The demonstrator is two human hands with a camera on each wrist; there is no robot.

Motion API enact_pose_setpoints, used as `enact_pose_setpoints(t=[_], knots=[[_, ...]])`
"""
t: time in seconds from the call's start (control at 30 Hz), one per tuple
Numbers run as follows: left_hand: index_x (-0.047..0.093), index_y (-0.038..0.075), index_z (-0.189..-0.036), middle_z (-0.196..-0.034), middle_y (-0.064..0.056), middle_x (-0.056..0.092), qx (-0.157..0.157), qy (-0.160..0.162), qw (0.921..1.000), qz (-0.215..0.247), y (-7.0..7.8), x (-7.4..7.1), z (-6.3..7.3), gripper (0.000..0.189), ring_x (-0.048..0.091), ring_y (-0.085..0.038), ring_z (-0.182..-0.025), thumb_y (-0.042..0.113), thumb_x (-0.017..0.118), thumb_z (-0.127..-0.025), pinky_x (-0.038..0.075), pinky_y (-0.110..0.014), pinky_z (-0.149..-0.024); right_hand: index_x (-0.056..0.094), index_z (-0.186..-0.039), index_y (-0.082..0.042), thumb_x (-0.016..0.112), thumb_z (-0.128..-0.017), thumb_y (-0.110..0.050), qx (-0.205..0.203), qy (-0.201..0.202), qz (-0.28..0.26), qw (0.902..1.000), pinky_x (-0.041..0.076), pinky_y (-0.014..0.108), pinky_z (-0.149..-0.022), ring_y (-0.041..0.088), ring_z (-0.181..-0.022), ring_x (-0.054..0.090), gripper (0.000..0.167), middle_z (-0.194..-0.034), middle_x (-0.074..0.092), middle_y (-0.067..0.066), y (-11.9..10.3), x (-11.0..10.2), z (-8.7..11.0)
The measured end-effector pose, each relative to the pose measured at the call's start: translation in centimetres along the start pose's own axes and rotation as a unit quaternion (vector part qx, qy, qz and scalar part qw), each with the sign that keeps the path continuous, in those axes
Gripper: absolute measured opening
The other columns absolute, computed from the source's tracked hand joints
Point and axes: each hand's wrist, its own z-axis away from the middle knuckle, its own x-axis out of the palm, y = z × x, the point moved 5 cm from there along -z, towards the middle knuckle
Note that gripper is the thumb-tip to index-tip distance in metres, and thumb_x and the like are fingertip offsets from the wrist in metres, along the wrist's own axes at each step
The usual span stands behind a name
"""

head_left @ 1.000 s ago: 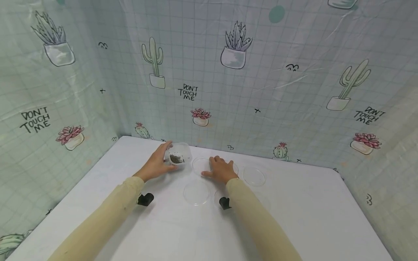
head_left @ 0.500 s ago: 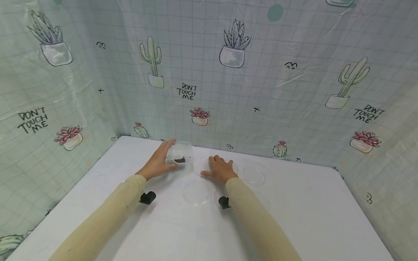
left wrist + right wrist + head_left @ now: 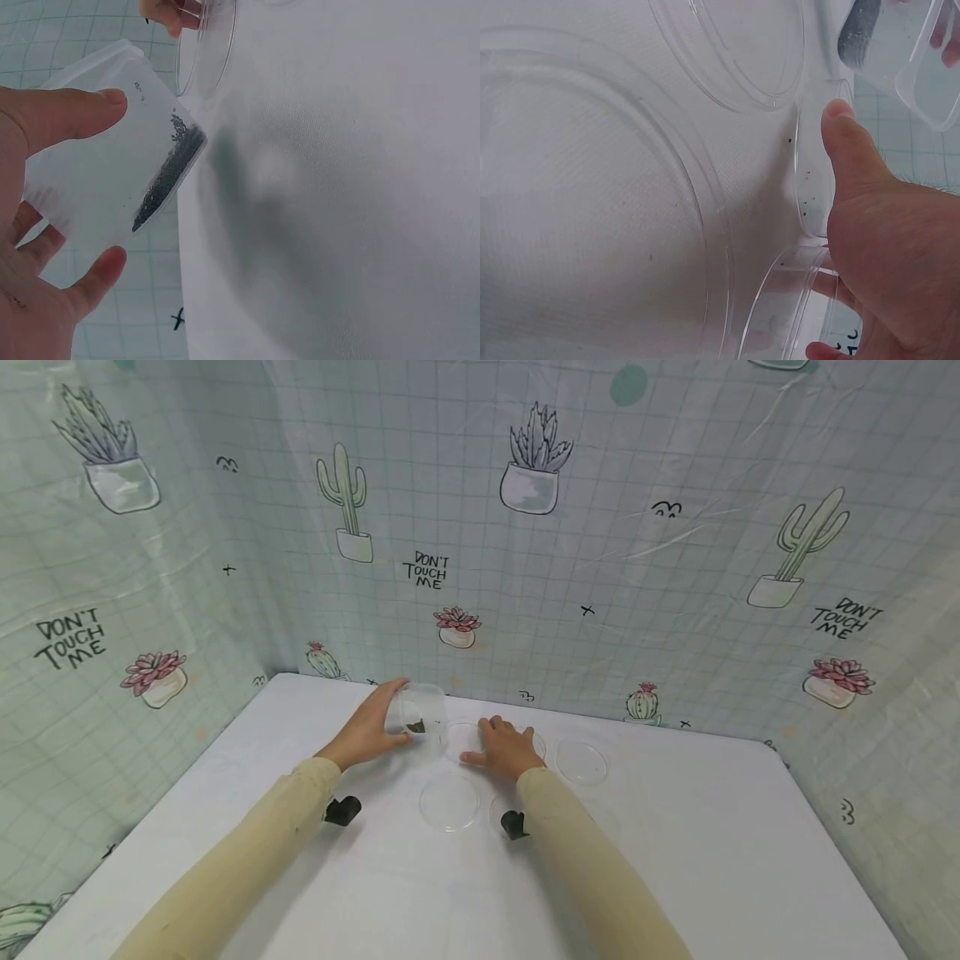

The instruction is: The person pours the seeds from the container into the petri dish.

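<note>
White table [image 3: 712,852] below, a pale gridded backdrop [image 3: 480,477] rising at twelve o'clock and wrapping round at ten and two, printed with cacti and "DON'T TOUCH ME". And there's the clear container [image 3: 431,702], up near the table's far edge! The left hand [image 3: 365,732] has it, gripped between thumb and fingers, at about half past two from the palm, tipped over, dark grains [image 3: 169,180] banked along its lower side. From the right hand [image 3: 506,749], it's at ten o'clock. That hand is apart from it, thumb and fingers spread by the rear dish [image 3: 812,154]; whether they press on it, one cannot tell. Dark specks [image 3: 805,214] on that dish! The front dish [image 3: 450,803] lies at half past seven from the right hand, the side dish [image 3: 582,763] just past three.
</note>
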Motion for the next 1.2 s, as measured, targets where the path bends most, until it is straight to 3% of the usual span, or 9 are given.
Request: enact_pose_setpoints(t=[0.57,1.2], knots=[[0.026,0.016,-0.152,-0.155,-0.012,0.031,0.026,-0.013,0.9995,-0.015,1.6,0.1,-0.4,0.094,0.03,-0.034,-0.144,0.012,0.082,-0.077,0.027,-0.053,-0.118,0.043,-0.142,-0.014,0.059,-0.083,-0.067,-0.001,0.0,0.002,1.0,0.029,0.069,-0.107,0.028,-0.133,0.046,0.081,-0.142,0.048,0.01,0.1,0.2,-0.2],[0.031,0.018,-0.151,-0.15,-0.012,0.038,0.078,-0.017,0.9956,-0.048,2.4,0.6,-1.3,0.092,0.037,-0.034,-0.14,0.012,0.083,-0.075,0.032,-0.055,-0.114,0.042,-0.143,-0.012,0.058,-0.084,-0.065,-0.007,-0.001,0.002,1.0,0.03,0.069,-0.107,0.029,-0.134,0.046,0.081,-0.143,0.047,0.011,-0.1,-0.5,0.2]])
